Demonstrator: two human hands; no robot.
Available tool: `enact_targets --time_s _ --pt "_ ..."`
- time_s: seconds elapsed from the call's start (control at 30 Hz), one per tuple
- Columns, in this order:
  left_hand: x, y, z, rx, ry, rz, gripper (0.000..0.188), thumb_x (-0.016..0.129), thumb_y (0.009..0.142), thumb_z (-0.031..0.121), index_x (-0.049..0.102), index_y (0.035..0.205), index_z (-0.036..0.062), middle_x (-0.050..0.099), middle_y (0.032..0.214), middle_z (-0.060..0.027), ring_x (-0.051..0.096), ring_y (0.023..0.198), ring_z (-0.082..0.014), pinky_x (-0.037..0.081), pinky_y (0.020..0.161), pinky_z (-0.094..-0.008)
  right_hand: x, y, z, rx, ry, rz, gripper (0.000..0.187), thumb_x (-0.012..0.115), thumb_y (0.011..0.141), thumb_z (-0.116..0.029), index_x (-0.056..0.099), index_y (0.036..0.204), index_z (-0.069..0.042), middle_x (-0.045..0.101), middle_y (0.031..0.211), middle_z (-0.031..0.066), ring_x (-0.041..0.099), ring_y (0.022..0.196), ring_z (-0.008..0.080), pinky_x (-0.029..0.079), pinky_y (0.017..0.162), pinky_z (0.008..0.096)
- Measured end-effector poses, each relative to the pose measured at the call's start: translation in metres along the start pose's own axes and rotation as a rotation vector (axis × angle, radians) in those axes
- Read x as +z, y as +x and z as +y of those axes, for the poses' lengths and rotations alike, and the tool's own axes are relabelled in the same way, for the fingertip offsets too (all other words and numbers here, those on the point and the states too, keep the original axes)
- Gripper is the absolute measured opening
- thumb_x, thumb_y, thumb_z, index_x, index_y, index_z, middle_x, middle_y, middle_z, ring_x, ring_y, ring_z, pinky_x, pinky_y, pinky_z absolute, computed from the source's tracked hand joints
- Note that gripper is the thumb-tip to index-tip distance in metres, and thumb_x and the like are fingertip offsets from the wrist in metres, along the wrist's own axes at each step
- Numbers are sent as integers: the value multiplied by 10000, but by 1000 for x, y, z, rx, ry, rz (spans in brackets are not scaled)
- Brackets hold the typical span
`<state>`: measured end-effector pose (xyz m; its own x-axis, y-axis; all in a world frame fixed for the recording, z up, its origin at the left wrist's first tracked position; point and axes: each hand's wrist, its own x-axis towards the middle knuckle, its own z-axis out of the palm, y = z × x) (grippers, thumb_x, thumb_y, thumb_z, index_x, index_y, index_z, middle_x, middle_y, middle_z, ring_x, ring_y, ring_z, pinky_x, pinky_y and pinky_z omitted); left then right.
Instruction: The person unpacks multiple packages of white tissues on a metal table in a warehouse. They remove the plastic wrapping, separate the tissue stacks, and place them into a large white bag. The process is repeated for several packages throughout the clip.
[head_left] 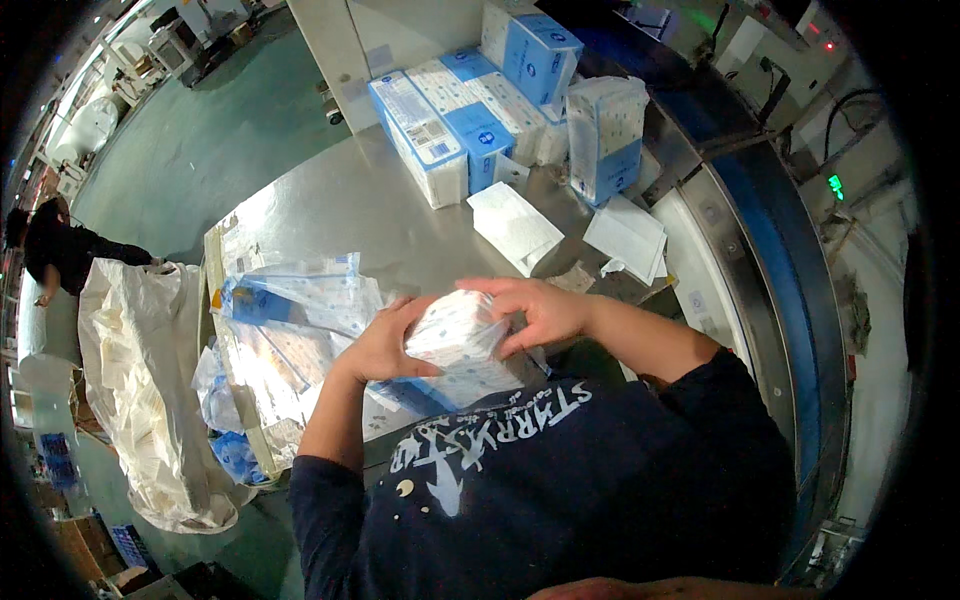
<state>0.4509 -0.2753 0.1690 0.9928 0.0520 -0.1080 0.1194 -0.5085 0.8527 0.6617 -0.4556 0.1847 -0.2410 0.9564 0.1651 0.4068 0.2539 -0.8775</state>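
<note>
Close to my body, at the near edge of the metal table, a plastic-wrapped pack of paper tissues (452,330) is held between both hands. My left hand (388,342) grips its left side, thumb along the near face and fingers over the far edge. My right hand (535,308) curls around its right end, where the clear film looks loose and crumpled. The pack is white with small dots, and blue shows low on it. Left of it lie crumpled empty plastic wrappers (290,295). Beyond it, folded white paper sheets (515,228) rest on the table.
Several blue-and-white tissue packs (425,140) stand in a row at the table's back, with one upright pack (607,140) at their right. A blue conveyor belt (775,270) curves along the right. A large white sack (150,400) stands left; another person (65,250) is farther off.
</note>
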Motion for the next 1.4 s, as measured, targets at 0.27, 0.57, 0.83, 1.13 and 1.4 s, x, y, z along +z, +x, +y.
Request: enact_targets --time_s 0.27,0.57,0.83,1.13,1.4 --pt "15 5 -26 26 -225 41 864 843 558 243 462 1299 15 521 1165 -137 484 1127 -253 371 964 -353 -8 -6 26 151 503 -32 290 664 783 -56 624 1069 -24 306 1461 136 494 1141 167 428 914 305" --pt "31 -7 46 56 -292 735 621 762 692 168 516 1250 54 490 1247 -146 466 1162 -263 380 969 -356 -8 64 -11 450 317 128 240 632 819 -100 627 1018 35 383 1393 215 491 1161 214 411 938 319" --pt "32 -22 26 37 85 750 266 680 769 55 565 1009 38 488 1182 -140 512 1075 -251 454 834 -314 31 81 -6 106 -46 116 123 571 852 -110 608 833 5 460 1341 186 294 1330 319 285 1037 426" --pt "29 -49 -14 198 -25 924 118 652 744 -12 620 851 25 592 1089 -136 599 919 -246 486 733 -295 63 98 -16 41 469 123 148 551 865 -76 553 725 -28 487 1316 166 306 1321 269 272 1045 398" --pt "23 -65 -20 117 -218 916 168 658 777 19 617 937 47 570 1093 -127 554 969 -239 464 785 -311 62 93 -11 -32 494 99 155 560 879 -106 546 738 -43 558 1206 102 419 1204 218 334 996 359"
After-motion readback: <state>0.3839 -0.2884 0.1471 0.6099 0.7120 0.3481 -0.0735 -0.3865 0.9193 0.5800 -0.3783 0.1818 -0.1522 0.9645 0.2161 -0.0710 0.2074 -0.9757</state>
